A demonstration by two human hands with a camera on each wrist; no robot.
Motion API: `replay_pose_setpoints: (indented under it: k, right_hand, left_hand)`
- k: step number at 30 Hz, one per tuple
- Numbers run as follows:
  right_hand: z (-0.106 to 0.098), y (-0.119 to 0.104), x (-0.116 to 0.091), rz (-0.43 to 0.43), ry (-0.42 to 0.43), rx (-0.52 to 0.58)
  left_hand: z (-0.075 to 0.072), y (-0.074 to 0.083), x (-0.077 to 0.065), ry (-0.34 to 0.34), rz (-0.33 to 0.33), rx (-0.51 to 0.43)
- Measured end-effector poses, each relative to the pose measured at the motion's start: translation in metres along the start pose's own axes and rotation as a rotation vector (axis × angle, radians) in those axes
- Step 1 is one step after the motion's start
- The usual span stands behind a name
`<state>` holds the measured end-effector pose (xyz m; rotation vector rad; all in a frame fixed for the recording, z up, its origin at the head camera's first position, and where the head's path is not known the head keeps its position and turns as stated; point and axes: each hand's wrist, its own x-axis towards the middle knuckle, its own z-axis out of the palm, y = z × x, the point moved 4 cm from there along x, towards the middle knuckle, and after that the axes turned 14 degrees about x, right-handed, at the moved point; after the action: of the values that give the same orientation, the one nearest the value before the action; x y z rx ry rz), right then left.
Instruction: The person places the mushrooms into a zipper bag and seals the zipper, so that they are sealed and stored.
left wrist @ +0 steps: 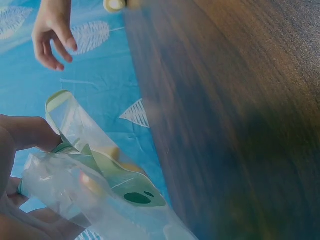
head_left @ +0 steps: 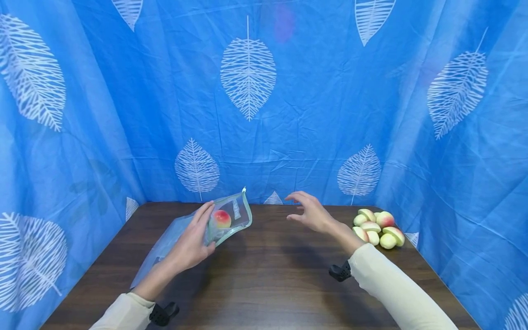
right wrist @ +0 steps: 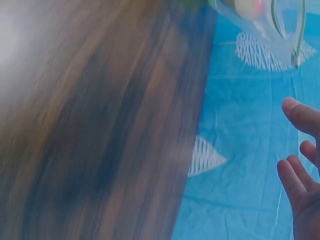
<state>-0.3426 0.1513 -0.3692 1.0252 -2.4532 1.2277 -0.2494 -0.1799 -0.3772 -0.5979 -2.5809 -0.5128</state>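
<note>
My left hand [head_left: 194,243] grips a clear zip bag [head_left: 227,236] with a pale green edge, its mouth tilted up toward the right. Inside the bag, near the mouth, shows a red and yellow peach [head_left: 222,219]. In the left wrist view, the fingers and thumb hold the gathered plastic of the bag [left wrist: 65,185], and yellowish shapes show blurred through it. My right hand [head_left: 311,214] hangs in the air right of the bag, its fingers spread and loosely bent, holding nothing. The right wrist view shows the same right hand [right wrist: 307,205] apart from the bag [right wrist: 280,30].
Several pale yellow and reddish fruits [head_left: 373,228], some looking like cut halves, lie heaped at the table's right back corner. The dark wooden table [head_left: 264,275] ends at a blue curtain [head_left: 305,114] with white leaf prints, which also hangs along both sides.
</note>
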Motion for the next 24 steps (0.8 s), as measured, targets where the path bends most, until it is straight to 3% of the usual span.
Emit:
replay_pose_setpoints:
  k: [24]
  right_hand:
    - [-0.078, 0.044, -0.063, 0.156, 0.077, -0.146]
  left_hand:
    - [-0.016, -0.005, 0.001, 0.01, -0.045, 0.002]
